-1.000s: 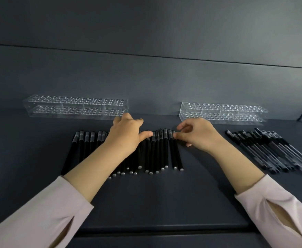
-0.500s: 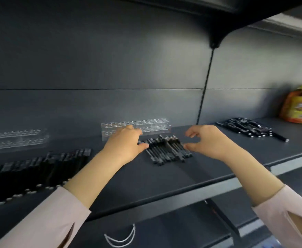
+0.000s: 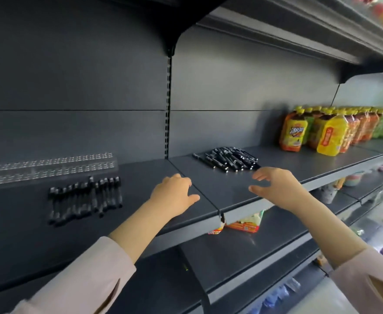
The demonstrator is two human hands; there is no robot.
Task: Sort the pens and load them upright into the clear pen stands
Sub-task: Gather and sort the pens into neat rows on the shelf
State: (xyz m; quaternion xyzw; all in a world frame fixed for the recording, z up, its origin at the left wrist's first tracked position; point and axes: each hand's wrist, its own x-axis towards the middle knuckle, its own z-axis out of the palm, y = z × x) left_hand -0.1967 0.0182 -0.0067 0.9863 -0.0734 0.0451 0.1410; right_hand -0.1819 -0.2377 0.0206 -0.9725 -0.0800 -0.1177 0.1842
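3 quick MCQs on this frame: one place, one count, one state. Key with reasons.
1. The clear pen stand sits:
A) behind the row of pens
B) on the floor
C) on the top shelf
2. Pen groups on the shelf:
A) one
B) two
C) four
3. The hands:
A) both empty
B) left grips a pen
C) right grips the stand

Key: 1A, the stand lies at the shelf's back with the row in front. 2B, the row plus a loose pile further right. 3A, left hand and right hand hold nothing, fingers relaxed.

Shop, metal shelving [image 3: 276, 162], bottled drinks [image 3: 328, 134]
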